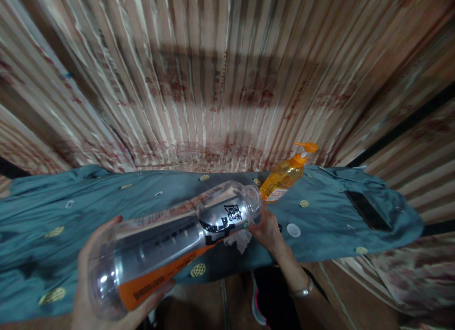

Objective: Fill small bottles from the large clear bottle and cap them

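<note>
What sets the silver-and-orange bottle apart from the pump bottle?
The silver-and-orange bottle is held tilted; the pump bottle stands on the cloth. The pump bottle has an orange pump head; the silver-and-orange bottle shows no cap. Both are see-through and labelled.

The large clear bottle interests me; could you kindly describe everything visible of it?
The large clear bottle looks like plastic, with a silver-and-orange label bearing black characters and a narrower neck where no cap shows. It slants above the teal cloth, neck pointing forward and right. The left grip holds its base end; the right grip appears to touch its neck.
</note>
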Demonstrator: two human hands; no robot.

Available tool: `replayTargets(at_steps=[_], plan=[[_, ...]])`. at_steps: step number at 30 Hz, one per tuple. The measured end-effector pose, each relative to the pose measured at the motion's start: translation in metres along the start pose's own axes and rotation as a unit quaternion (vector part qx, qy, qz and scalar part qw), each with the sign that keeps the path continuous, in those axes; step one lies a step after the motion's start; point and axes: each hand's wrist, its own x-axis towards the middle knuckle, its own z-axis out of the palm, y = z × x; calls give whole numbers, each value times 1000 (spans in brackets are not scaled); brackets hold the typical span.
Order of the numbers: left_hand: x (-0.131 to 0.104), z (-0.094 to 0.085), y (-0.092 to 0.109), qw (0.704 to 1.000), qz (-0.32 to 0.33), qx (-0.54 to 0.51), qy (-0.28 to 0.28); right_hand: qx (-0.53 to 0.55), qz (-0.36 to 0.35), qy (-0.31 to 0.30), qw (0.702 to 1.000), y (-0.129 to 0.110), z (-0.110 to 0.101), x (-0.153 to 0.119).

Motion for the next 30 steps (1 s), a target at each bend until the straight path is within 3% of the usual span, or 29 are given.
replayTargets(at_steps=[30], plan=[[3, 1, 4, 1000, 19, -1, 0, -13, -10, 8, 1000, 3, 1, -1]])
